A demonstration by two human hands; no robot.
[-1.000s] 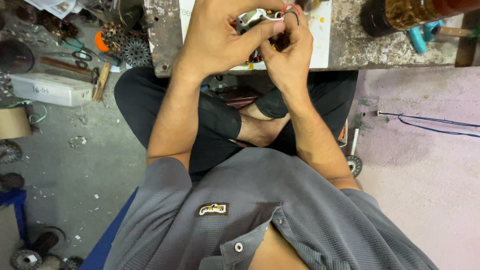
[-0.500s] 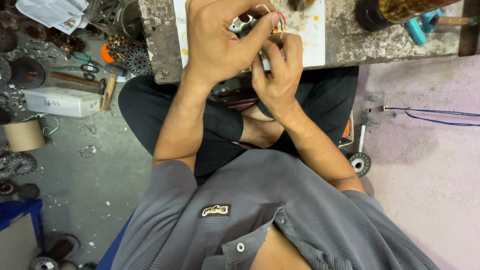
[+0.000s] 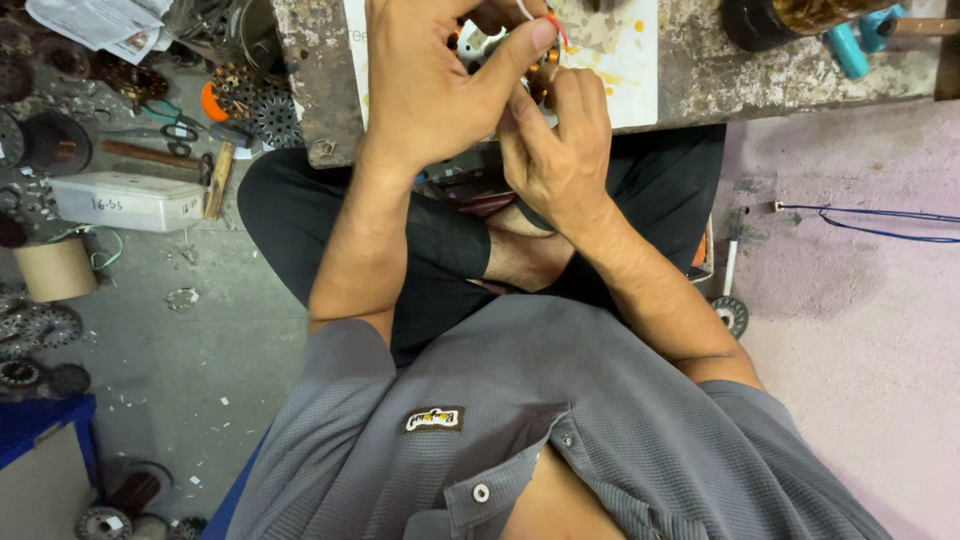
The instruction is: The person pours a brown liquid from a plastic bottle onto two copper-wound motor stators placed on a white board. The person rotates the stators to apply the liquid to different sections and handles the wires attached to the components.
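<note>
I sit cross-legged at a low, worn workbench [image 3: 700,70]. My left hand [image 3: 430,85] and my right hand [image 3: 560,150] are raised close together over its near edge. Both grip a small motor part with copper windings [image 3: 545,75], mostly hidden behind my fingers. My left thumb and fingers pinch thin red and white wires [image 3: 553,22] at its top. My right fingers press on the part from below.
A white sheet [image 3: 630,60] lies on the bench under the hands. A dark cylinder [image 3: 790,18] and teal pieces [image 3: 850,50] sit at the bench's right. Left on the floor: a white box [image 3: 125,200], hammer [image 3: 190,165], tape roll [image 3: 55,268], metal discs. A blue wire [image 3: 870,222] lies at the right.
Both hands have shifted slightly left in view and stay closed on the part. The left thumb now pinches the wires higher up. The view has tilted a little.
</note>
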